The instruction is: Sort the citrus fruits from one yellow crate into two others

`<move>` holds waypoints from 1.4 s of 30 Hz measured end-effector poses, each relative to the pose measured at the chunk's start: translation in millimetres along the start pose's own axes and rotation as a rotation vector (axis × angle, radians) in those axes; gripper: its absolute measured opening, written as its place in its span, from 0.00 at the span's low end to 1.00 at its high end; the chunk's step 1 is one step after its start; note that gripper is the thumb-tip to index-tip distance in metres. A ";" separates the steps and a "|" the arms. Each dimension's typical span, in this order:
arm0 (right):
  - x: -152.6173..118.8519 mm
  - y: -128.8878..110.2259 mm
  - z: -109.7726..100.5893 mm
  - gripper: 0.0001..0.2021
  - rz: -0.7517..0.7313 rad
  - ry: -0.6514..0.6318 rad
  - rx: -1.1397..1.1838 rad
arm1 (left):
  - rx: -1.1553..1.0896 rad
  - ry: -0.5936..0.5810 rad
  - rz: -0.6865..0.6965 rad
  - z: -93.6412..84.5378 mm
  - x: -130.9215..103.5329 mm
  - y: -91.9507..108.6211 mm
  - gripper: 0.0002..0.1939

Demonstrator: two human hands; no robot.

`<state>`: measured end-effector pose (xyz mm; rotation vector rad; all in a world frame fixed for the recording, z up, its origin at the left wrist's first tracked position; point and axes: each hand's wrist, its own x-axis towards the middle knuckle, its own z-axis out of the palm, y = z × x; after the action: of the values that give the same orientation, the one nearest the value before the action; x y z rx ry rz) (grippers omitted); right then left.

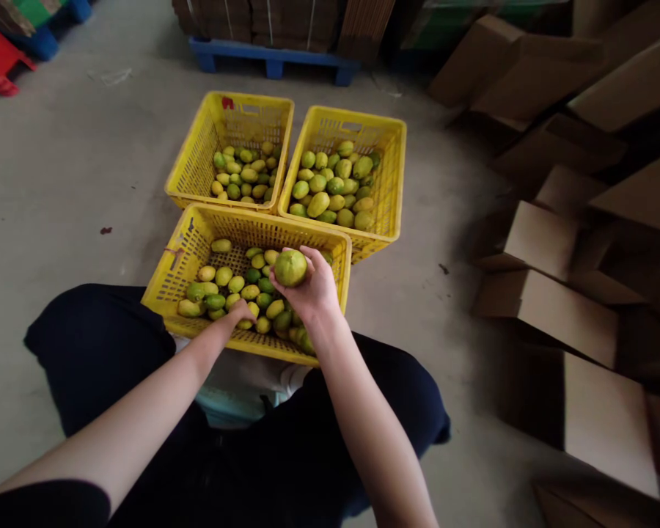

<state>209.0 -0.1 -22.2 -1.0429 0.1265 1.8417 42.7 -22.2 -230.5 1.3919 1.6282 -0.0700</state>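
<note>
Raised over the near yellow crate [264, 350], my right hand [320, 290] cups a large green-yellow lemon [290, 268], with the fingers curled round its far side. My left hand [240, 311] reaches down into the same crate, its fingers bent round a yellow lemon [252, 309] among the others. Part of that grip is hidden by the hand itself. Several loose lemons [224, 276], from green to yellow, cover much of the crate's floor round both hands.
Two more yellow crates, a left one [174, 176] and a right one [400, 183], stand just beyond, both with lemons inside. Cardboard boxes [566, 315] crowd the right side. A blue pallet [275, 60] with stacked cardboard lies ahead; a red plastic stool [0, 59] is far left.
</note>
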 end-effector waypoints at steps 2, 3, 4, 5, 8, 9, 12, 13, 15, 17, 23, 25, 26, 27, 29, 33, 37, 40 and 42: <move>1.4 -3.2 0.8 0.06 -0.033 -0.031 0.024 | 0.067 -0.032 -0.072 -6.2 5.6 -0.9 0.17; 2.0 -5.2 0.6 0.05 -0.054 -0.053 0.028 | 0.096 -0.053 -0.092 -12.4 7.2 0.9 0.18; 2.2 -7.5 0.3 0.04 -0.077 -0.076 0.030 | 0.131 -0.069 -0.086 -21.3 7.7 4.8 0.18; 1.9 -9.7 -0.1 0.04 -0.096 -0.100 0.029 | 0.173 -0.074 -0.063 -32.9 6.9 10.9 0.18; -2.5 -14.9 -0.3 0.07 -0.126 -0.187 0.016 | 0.292 0.016 0.061 -81.9 -7.2 39.8 0.24; -4.5 -15.8 0.0 0.08 -0.141 -0.208 0.009 | 0.311 0.075 0.108 -100.7 -16.1 51.1 0.26; -8.2 -15.8 0.5 0.05 -0.256 -0.206 -0.019 | 0.259 0.259 0.302 -150.3 -50.7 79.7 0.31; -8.2 -15.3 0.1 0.06 -0.309 -0.192 -0.032 | 0.194 0.314 0.385 -161.8 -61.9 85.7 0.32; -7.2 -14.1 -2.0 0.08 -0.408 -0.174 -0.086 | -0.025 0.381 0.547 -175.1 -79.3 91.0 0.33; -6.5 -12.9 -6.0 0.11 -0.510 -0.169 -0.170 | -0.289 0.380 0.659 -176.9 -88.1 89.2 0.33; -10.8 -2.6 -19.4 0.20 -0.657 -0.147 -0.340 | -0.727 0.322 0.624 -150.4 -97.0 71.5 0.36; -9.8 4.0 -21.2 0.20 -0.625 -0.157 -0.349 | -0.782 0.276 0.596 -144.6 -105.7 69.9 0.37; -8.6 7.7 -21.1 0.20 -0.615 -0.158 -0.346 | -0.803 0.245 0.602 -143.6 -111.1 70.3 0.37; -7.2 11.3 -20.2 0.20 -0.613 -0.158 -0.343 | -0.819 0.210 0.624 -143.7 -116.9 71.3 0.37; -5.2 18.0 -16.5 0.22 -0.638 -0.170 -0.346 | -0.834 0.153 0.691 -146.6 -127.6 74.1 0.38; -9.0 25.6 -6.2 0.23 -0.800 -0.230 -0.415 | -0.825 0.167 0.777 -154.4 -138.0 76.0 0.40; -16.9 25.9 -2.9 0.24 -1.043 -0.216 -0.633 | -0.786 0.276 0.794 -154.5 -135.0 71.1 0.40; -16.5 26.3 -6.5 0.23 -1.229 -0.175 -0.836 | -0.725 0.418 0.805 -150.0 -132.6 68.6 0.39; -12.6 28.1 -9.9 0.22 -1.268 -0.182 -0.922 | -0.710 0.508 0.826 -147.3 -132.6 69.1 0.36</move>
<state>194.7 -28.4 -29.1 -1.0946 -1.3017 0.7218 -6.5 -9.3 -26.8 1.4335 1.1253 1.2972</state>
